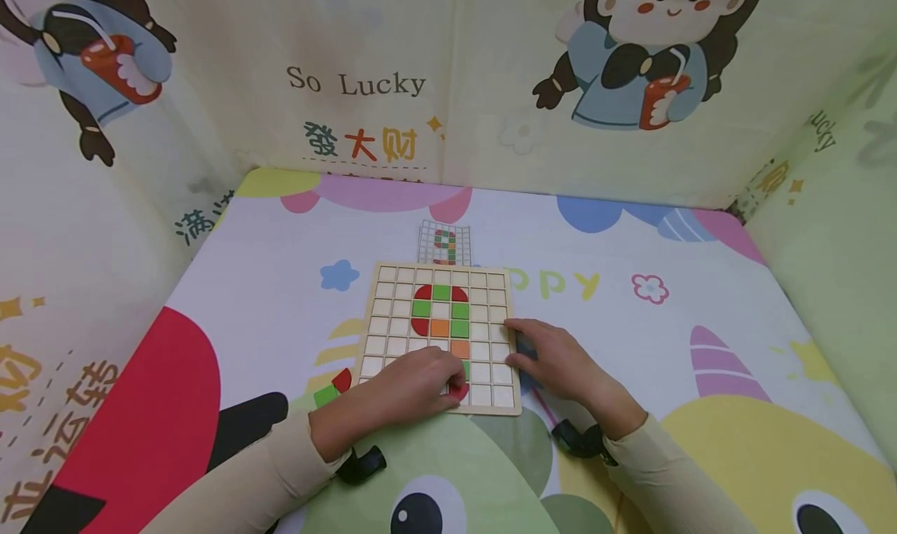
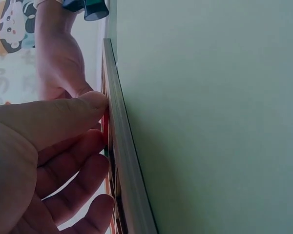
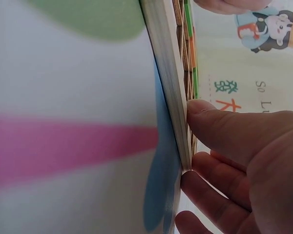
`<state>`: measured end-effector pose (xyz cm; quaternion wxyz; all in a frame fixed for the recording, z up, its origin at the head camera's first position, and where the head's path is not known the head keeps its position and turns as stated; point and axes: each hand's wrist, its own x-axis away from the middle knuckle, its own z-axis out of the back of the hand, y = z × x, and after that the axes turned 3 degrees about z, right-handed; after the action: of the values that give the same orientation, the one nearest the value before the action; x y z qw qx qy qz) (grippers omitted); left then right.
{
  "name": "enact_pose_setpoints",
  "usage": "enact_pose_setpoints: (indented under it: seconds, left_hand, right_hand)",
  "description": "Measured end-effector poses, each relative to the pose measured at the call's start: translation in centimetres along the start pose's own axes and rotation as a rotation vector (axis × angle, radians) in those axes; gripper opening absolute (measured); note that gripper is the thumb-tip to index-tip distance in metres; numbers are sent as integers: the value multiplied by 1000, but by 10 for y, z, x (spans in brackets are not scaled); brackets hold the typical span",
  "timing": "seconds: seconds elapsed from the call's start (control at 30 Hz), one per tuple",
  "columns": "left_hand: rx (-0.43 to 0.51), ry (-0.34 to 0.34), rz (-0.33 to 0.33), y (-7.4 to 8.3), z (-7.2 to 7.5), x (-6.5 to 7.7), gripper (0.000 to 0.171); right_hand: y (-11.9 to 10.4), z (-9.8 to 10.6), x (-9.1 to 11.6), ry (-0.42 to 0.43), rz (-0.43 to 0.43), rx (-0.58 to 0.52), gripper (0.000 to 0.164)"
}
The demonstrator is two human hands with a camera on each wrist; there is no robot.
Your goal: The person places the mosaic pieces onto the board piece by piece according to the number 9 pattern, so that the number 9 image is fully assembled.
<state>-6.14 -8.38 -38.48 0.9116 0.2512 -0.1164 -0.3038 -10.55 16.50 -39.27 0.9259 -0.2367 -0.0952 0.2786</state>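
Observation:
A wooden grid board (image 1: 499, 405) lies on the table with red, green and orange tiles forming a figure like a 9. Over its lower middle my left hand (image 1: 413, 386) pinches a red rounded-corner tile (image 1: 460, 391) between thumb and fingers, at the bottom row. In the left wrist view, that thumb and the fingertips (image 2: 94, 139) meet at the board's face, partly hiding the tile. My right hand (image 1: 561, 359) grips the board's right edge, thumb on top and fingers by the side, as the right wrist view shows.
Behind the board lies a small pattern card (image 1: 444, 244) with the same coloured figure. A loose red tile (image 1: 342, 380) and a green tile (image 1: 325, 395) lie left of the board, beside my left wrist. Printed cloth walls (image 1: 490, 129) enclose the table's back and sides.

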Motion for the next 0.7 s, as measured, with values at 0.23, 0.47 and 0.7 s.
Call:
enact_pose_setpoints:
  seconds: [0.23,0.47,0.7]
  left_hand:
    - [-15,-7,15,0,2,1,13]
    - [-3,-14,20,-1,3,2,12]
    - [1,-33,23,-4,6,6,13]
  right_hand:
    - [0,1,1,-1,4,2,54]
    - [0,1,1,-3,-3,1,55]
    - [0,1,1,-8,-13,-4,55]
